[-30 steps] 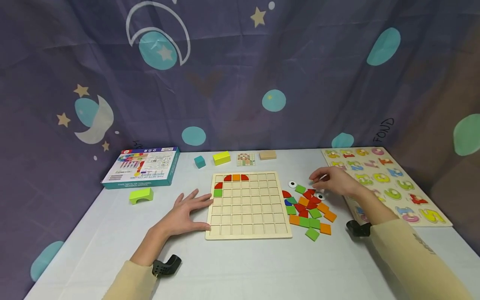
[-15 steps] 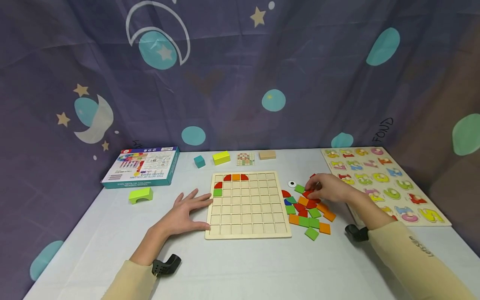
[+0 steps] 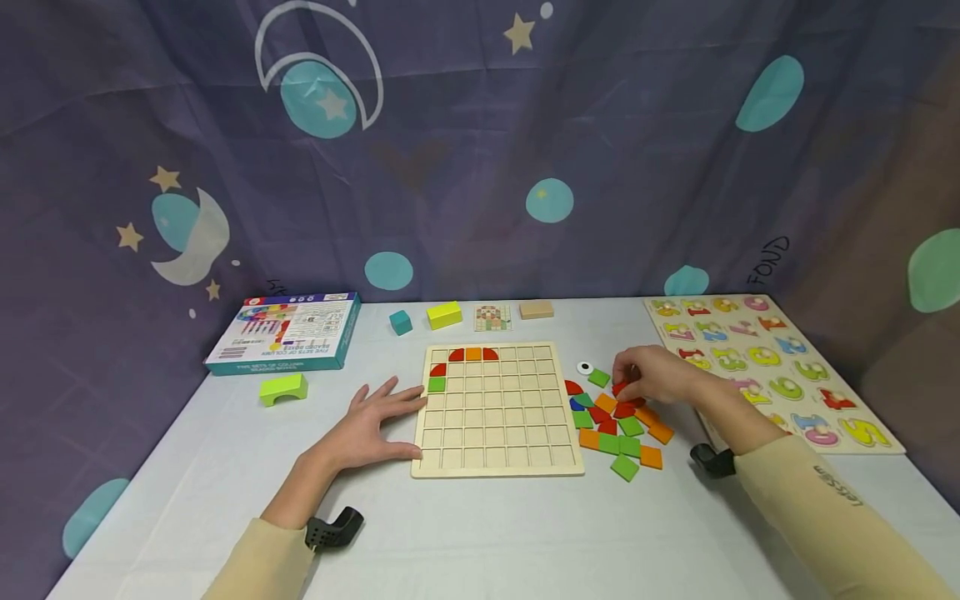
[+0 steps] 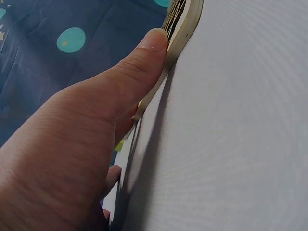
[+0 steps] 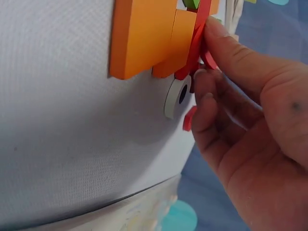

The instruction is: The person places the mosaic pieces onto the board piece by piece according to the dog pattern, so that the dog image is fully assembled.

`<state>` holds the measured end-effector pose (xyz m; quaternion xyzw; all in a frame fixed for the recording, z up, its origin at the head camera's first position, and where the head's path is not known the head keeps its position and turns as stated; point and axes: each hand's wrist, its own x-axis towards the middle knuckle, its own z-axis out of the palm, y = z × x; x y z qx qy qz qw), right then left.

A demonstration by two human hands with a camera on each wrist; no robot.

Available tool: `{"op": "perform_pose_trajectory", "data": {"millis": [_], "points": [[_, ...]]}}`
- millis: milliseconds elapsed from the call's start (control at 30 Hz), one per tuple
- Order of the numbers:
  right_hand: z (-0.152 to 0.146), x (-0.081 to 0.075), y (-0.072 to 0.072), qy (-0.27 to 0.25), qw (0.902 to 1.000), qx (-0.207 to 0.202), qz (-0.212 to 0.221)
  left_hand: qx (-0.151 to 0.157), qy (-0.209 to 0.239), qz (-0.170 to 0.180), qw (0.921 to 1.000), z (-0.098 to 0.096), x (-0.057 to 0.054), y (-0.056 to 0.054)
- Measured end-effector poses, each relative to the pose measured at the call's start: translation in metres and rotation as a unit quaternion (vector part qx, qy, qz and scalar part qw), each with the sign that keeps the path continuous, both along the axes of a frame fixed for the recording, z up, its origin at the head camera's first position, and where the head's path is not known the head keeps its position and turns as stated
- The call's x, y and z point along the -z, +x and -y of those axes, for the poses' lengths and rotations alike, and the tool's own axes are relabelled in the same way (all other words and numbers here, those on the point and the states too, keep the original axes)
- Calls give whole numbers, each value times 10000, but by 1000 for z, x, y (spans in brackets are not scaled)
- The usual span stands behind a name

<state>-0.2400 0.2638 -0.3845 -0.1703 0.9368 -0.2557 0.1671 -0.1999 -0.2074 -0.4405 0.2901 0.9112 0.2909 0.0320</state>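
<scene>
Seen from the head camera, a person's left hand (image 3: pixel 375 427) lies spread beside a pale grid board (image 3: pixel 495 433), its thumb and fingertips against the board's left edge, holding no loose piece. The board is almost square, so no long axis stands out. Near its far left corner sit a green square (image 3: pixel 437 384), an orange square (image 3: pixel 473 354) and three red rounded pieces (image 3: pixel 457 356), one between the green and orange. Loose tiles (image 3: pixel 608 443) lie scattered along the board's right side, between it and the right hand (image 3: pixel 662 375). That hand bends its fingers down over a red piece (image 3: pixel 619 389) at the far side of the scatter; it is much the nearer hand to these tiles, while the board lies to its left and the filled corner is closer to the left hand.

From the left wrist, the thumb presses the board's edge; most of the other fingers are hidden.

From the right wrist, thumb and curled fingers are close together around red pieces, the gap small; whether one is firmly pinched, I cannot tell. Thick orange tiles (image 5: pixel 144 38) and an eye disc (image 5: pixel 179 96) lie just beside the fingertips.
</scene>
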Motion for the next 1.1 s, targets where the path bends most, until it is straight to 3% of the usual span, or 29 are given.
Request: {"op": "perform_pose_trajectory", "data": {"millis": [233, 500, 667, 867, 1100], "points": [[-6, -6, -1, -278, 9996, -85, 34, 6, 37, -24, 10000, 0, 0, 1], [-3, -3, -2, -1107, 9936, -9, 201, -3, 8, -6, 10000, 0, -1, 1], [11, 1, -2, -1497, 9886, 137, 72, -10, -66, 35, 10000, -1, -2, 1], [31, 0, -5, -1867, 9823, 2, -132, -42, -96, 84, 9999, -1, -1, 0], [60, 1, -11, -2052, 9786, -159, 6, -67, -126, 97, 9999, -1, -2, 1]]}}
